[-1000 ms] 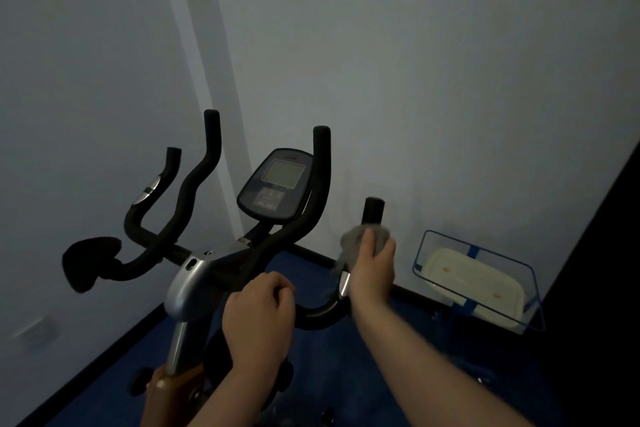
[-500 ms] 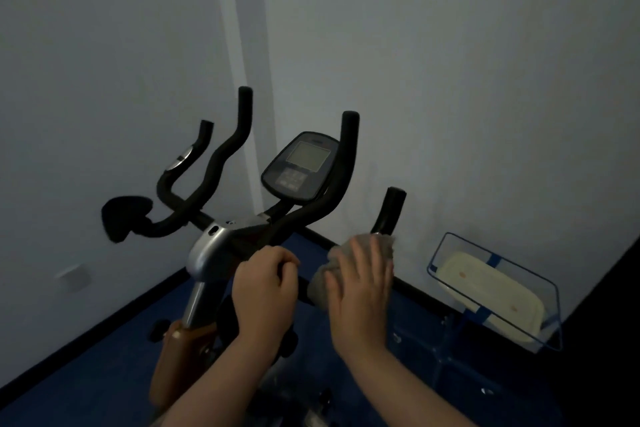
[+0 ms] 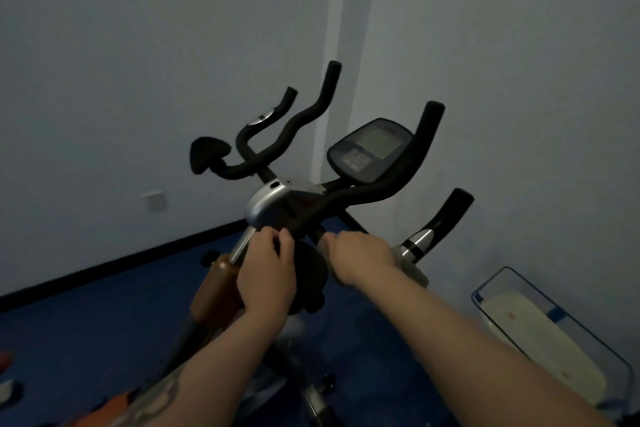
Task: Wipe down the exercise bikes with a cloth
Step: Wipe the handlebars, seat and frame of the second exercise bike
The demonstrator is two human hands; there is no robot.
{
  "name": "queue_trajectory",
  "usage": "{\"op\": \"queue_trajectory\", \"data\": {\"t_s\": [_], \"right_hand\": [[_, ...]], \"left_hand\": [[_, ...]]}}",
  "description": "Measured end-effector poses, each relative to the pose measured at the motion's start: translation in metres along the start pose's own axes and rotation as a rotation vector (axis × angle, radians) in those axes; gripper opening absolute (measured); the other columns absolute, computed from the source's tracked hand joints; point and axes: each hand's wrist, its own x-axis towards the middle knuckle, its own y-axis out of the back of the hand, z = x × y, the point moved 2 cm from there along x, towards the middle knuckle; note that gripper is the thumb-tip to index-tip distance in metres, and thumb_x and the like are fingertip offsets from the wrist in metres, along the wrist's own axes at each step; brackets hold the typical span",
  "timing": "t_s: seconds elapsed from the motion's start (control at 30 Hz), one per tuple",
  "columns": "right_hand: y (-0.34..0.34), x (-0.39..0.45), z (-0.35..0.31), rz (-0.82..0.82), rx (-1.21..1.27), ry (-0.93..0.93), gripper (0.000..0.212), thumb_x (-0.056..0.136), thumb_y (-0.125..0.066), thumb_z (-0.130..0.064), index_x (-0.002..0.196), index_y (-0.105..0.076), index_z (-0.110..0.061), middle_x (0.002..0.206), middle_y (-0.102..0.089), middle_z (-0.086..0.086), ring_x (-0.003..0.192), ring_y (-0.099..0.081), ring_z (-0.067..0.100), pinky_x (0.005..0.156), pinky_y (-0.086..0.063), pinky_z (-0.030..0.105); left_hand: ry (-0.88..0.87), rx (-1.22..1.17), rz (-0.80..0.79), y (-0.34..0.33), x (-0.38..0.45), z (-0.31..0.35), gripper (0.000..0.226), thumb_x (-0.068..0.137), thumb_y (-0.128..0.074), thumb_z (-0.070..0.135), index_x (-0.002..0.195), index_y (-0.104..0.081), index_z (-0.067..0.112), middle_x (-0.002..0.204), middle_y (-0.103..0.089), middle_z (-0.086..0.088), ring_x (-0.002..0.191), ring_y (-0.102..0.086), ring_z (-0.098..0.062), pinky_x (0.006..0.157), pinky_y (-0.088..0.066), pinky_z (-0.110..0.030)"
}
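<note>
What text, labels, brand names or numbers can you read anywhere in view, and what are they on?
None can be read.
Console on the exercise bike: the grey screen shows no legible digits, and the button panel below it is too dark and blurred to read.
Wall plate: no marking visible.
Clear bin with blue tape: no lettering visible.

A dark blue floor [image 3: 114, 333] fills the lower part of the dim room, edged by a black baseboard [image 3: 121, 260] where it meets the pale walls. An exercise bike [image 3: 277, 204] stands on it near the corner. A clear blue-rimmed bin [image 3: 554, 329] sits on the floor at right.
</note>
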Motion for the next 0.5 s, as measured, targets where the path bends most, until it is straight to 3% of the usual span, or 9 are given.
{"op": "queue_trajectory", "data": {"t_s": [0.1, 0.2, 0.3, 0.4, 0.5], "right_hand": [[0.000, -0.003, 0.004, -0.068, -0.023, 0.085, 0.037, 0.100, -0.041, -0.022, 0.134, -0.037, -0.010, 0.128, -0.050, 0.013, 0.111, -0.053, 0.033, 0.077, -0.039, 0.038], [-0.014, -0.022, 0.014, 0.019, -0.059, 0.103, 0.041, 0.104, -0.022, -0.040, 0.128, -0.037, -0.011, 0.114, -0.060, 0.009, 0.094, -0.059, 0.028, 0.064, -0.033, 0.034], [-0.013, -0.001, 0.019, 0.002, -0.060, 0.123, 0.036, 0.102, -0.029, -0.035, 0.128, -0.036, -0.011, 0.113, -0.058, 0.010, 0.094, -0.060, 0.030, 0.062, -0.035, 0.034], [-0.011, 0.033, 0.013, -0.139, 0.290, 0.066, 0.037, 0.101, -0.035, -0.022, 0.135, -0.036, -0.008, 0.129, -0.050, 0.019, 0.114, -0.053, 0.034, 0.084, -0.043, 0.040], [-0.007, 0.047, 0.012, -0.170, 0.461, -0.003, 0.051, 0.106, -0.020, -0.034, 0.143, -0.039, -0.005, 0.144, -0.043, 0.019, 0.130, -0.043, 0.031, 0.103, -0.033, 0.035]], "left_hand": [[0.001, 0.004, 0.007, 0.001, -0.001, 0.000, 0.036, 0.097, -0.037, 0.041, 0.066, -0.041, 0.025, 0.061, -0.047, 0.005, 0.055, -0.048, -0.005, 0.048, -0.024, -0.025], [-0.009, 0.013, 0.000, 0.001, 0.001, -0.001, 0.037, 0.097, -0.034, 0.042, 0.065, -0.041, 0.025, 0.060, -0.047, 0.004, 0.055, -0.048, -0.006, 0.049, -0.025, -0.027], [-0.005, 0.003, 0.009, 0.000, 0.002, -0.001, 0.037, 0.094, -0.031, 0.044, 0.063, -0.040, 0.026, 0.059, -0.045, 0.004, 0.052, -0.046, -0.004, 0.048, -0.023, -0.024], [-0.027, 0.000, 0.019, 0.002, 0.003, 0.001, 0.037, 0.094, -0.032, 0.043, 0.062, -0.040, 0.026, 0.059, -0.045, 0.006, 0.056, -0.048, -0.003, 0.048, -0.023, -0.023], [-0.018, 0.004, -0.002, 0.002, 0.003, 0.003, 0.035, 0.095, -0.032, 0.041, 0.064, -0.039, 0.026, 0.061, -0.044, 0.006, 0.057, -0.047, -0.003, 0.048, -0.022, -0.022]]}}
